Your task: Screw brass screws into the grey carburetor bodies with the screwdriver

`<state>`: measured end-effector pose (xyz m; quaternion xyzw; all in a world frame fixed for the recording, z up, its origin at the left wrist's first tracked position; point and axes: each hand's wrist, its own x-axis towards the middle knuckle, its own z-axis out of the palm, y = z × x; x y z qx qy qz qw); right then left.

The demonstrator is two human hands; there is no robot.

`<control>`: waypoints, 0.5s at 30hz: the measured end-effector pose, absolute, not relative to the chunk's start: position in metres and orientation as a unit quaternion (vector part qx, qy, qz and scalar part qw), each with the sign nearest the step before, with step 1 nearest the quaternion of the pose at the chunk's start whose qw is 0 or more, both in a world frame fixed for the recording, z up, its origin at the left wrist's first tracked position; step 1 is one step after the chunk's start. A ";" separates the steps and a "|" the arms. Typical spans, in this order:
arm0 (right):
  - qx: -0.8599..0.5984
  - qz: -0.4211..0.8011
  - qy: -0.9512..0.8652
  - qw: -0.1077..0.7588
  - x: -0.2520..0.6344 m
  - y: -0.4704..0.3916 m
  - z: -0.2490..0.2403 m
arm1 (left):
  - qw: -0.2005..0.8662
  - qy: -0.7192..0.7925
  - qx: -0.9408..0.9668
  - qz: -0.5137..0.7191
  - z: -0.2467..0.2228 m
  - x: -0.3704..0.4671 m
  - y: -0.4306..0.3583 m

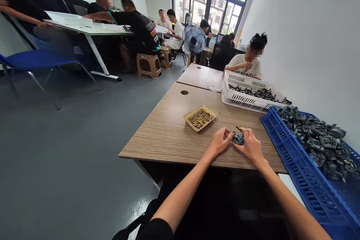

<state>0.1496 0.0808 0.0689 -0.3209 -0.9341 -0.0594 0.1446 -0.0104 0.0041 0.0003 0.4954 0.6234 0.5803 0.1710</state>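
Near the front edge of the wood-grain table (157, 135), both my hands are closed around one small dark grey moulded part (238, 138). My left hand (221, 141) grips its left side with thumb and fingertips. From the right, my right hand (251, 146) holds the same part, and a thin dark pin-like piece (239, 129) sticks out by its fingertips. What that piece belongs to I cannot make out. Just beyond my left hand stands a beige tray (192, 128) with many small brass-coloured pins (201, 118).
A blue crate (298, 165) heaped with dark parts (317, 135) flanks my right arm. Behind it stands a white crate (244, 102) with similar parts. A person (250, 58) sits across the table; others sit farther back near a fan (194, 40). A blue chair (36, 62) stands left.
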 end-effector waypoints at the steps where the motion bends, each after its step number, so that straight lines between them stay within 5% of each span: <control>1: -0.311 -0.069 -0.937 0.142 0.143 0.079 0.064 | 0.161 0.622 0.499 0.582 -0.001 -0.010 0.005; 15: -0.293 -0.124 -0.917 0.241 0.150 0.075 0.026 | 0.123 0.612 0.568 0.536 -0.002 -0.008 0.000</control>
